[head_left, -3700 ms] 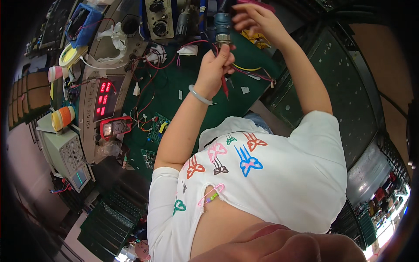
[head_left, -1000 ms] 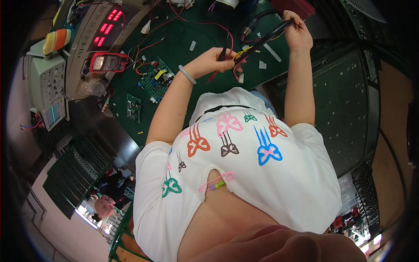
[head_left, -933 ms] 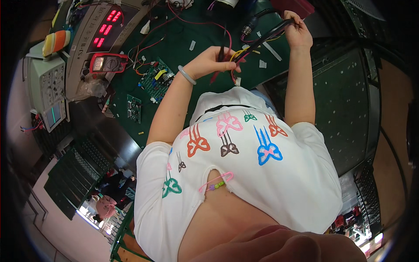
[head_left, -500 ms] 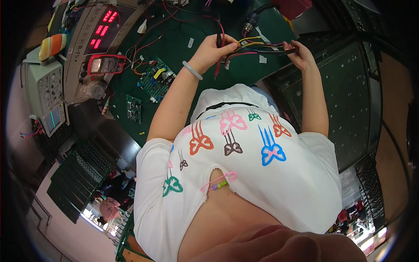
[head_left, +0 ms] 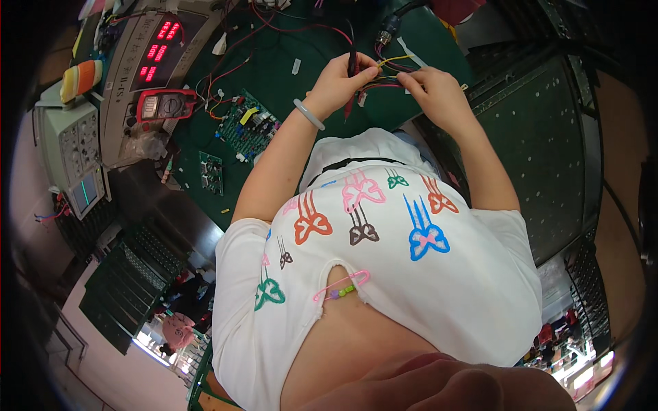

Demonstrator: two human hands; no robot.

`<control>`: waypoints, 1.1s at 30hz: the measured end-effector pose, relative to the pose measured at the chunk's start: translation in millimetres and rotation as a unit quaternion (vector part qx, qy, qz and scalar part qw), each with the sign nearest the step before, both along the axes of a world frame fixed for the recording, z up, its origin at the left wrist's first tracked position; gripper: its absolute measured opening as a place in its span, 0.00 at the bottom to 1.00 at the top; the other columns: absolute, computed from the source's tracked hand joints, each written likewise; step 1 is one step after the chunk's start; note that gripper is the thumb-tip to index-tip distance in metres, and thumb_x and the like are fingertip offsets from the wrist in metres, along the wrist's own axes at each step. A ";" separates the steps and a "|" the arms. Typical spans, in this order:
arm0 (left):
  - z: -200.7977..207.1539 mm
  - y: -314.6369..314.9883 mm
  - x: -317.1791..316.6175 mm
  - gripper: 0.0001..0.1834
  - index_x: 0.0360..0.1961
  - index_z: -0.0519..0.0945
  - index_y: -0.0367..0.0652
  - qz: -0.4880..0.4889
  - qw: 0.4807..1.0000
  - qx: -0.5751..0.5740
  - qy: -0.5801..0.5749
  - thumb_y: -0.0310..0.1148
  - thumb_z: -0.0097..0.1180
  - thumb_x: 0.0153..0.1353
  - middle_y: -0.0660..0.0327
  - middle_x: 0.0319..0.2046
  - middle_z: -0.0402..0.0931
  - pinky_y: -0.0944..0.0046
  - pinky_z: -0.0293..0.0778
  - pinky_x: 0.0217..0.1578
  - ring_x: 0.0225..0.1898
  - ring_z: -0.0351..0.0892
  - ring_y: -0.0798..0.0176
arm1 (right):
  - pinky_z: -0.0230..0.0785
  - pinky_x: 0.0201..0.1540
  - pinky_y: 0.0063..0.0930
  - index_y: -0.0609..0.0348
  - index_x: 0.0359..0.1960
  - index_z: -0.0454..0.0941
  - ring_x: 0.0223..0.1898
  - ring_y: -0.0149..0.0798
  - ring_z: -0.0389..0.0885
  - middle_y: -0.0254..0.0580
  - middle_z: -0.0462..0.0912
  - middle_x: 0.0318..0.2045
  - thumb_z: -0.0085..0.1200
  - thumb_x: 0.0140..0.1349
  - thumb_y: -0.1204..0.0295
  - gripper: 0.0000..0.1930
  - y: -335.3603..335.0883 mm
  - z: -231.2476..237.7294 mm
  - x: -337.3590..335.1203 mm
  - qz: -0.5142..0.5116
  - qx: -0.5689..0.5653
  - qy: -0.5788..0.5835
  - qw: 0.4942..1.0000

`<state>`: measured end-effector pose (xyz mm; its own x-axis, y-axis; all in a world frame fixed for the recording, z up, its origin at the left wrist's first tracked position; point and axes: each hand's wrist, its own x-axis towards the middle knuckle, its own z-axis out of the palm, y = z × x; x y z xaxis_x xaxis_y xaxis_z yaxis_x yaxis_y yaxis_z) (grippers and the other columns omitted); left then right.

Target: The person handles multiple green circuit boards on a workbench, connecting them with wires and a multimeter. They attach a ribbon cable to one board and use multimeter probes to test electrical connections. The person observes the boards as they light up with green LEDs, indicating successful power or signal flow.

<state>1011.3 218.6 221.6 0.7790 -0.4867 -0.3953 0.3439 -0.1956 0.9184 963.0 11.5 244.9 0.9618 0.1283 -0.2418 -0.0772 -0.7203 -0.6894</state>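
Right of the circuit board point(head_left: 252, 130), your left hand point(head_left: 341, 81) clasps test probes point(head_left: 353, 64), right hand point(head_left: 439, 98) pinches coloured wires point(head_left: 387, 81); fan them singly.

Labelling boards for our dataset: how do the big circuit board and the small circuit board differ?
Size: the big circuit board covers clearly more area than the small circuit board.
Parts: the big one carries a bright yellow block; the small one shows none.
Place: the big one lies nearer the left hand than the small one.
Shared: both are green and populated with components.
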 end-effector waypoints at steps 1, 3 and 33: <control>-0.3 0.7 0.0 0.09 0.38 0.76 0.37 0.003 1.000 -0.008 0.007 0.31 0.56 0.60 0.65 0.29 0.77 0.75 0.70 0.28 0.27 0.73 0.75 | 0.66 0.39 0.41 0.63 0.30 0.80 0.32 0.48 0.76 0.47 0.77 0.27 0.54 0.57 0.57 0.18 4.8 3.0 -0.6 -0.035 -0.049 -0.106 0.993; 0.2 1.9 0.6 0.09 0.38 0.76 0.37 0.008 0.999 -0.023 0.020 0.31 0.56 0.60 0.64 0.30 0.77 0.73 0.73 0.28 0.27 0.74 0.74 | 0.66 0.39 0.40 0.61 0.29 0.80 0.32 0.47 0.75 0.44 0.77 0.28 0.57 0.54 0.59 0.15 8.7 9.1 -0.7 -0.077 -0.097 -0.255 0.959; 64.2 28.9 32.6 0.10 0.45 0.70 0.33 0.142 0.957 -0.248 0.037 0.24 0.47 0.62 0.51 0.42 0.74 0.58 0.69 0.53 0.50 0.73 0.54 | 0.68 0.42 0.21 0.63 0.40 0.73 0.31 0.28 0.75 0.35 0.74 0.23 0.38 0.68 0.66 0.14 6.8 12.1 26.2 -0.069 0.602 0.049 0.794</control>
<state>1043.9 247.5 285.8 0.8870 -0.4009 -0.2292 0.3858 0.3707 0.8448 989.1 18.3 257.0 0.9709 0.2182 -0.0990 -0.1944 0.4762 -0.8576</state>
